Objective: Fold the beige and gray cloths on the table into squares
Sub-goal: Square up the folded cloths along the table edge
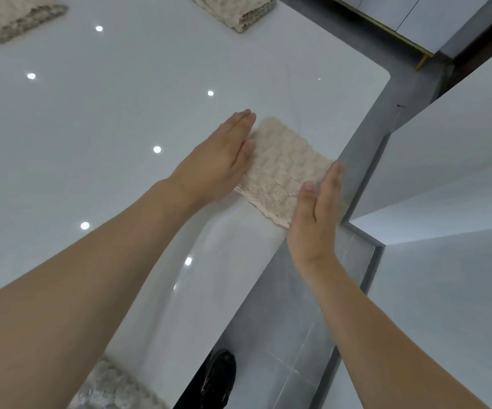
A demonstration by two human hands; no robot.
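You have three beige cloths: one folded beige cloth at about 2 o'clock from centre, a second beige cloth at 10 o'clock, a third beige cloth at 12 o'clock. One gray cloth lies at 7 o'clock. All four sit on one white table. Two hands show: left hand, right hand. One black shoe stands at 6 o'clock.

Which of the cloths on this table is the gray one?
The fluffy gray cloth at the table's near edge, under the left forearm. The other three are beige: one between the hands and two folded at the far side.
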